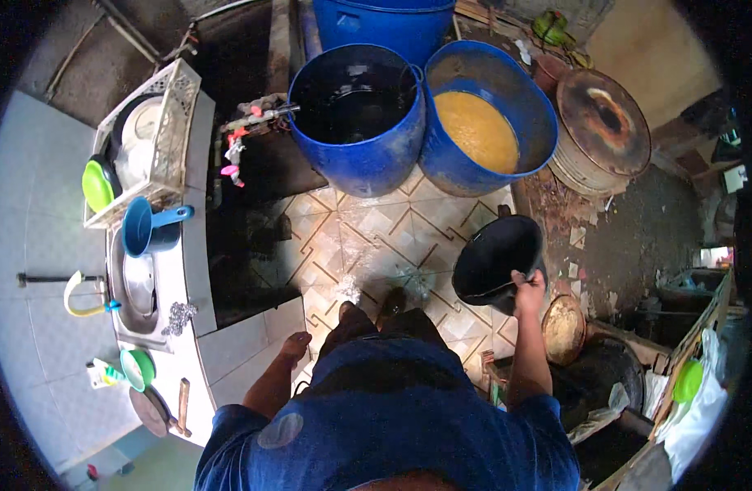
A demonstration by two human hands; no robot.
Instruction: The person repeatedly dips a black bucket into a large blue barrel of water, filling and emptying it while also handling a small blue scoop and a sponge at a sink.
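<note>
My right hand (529, 292) is closed on the near edge of a black bucket (494, 258), which hangs tilted over the tiled floor to my right. The bucket's dark mouth faces up and left, and I cannot make out anything in it. Down at my left side, beside the white tiled counter front, my left hand (295, 345) holds nothing, its fingers loosely apart. Ahead of me stand a blue drum (359, 159) with dark liquid in it and, touching it on the right, a blue drum (482, 184) holding cloudy yellow-brown liquid.
At left are a steel sink (138, 282), a blue dipper (151, 227) and a white dish crate (169, 139). Taps with pink handles (237, 151) jut out near the drums. A rusty-lidded drum (602, 123) stands far right. The patterned floor (376, 237) looks wet.
</note>
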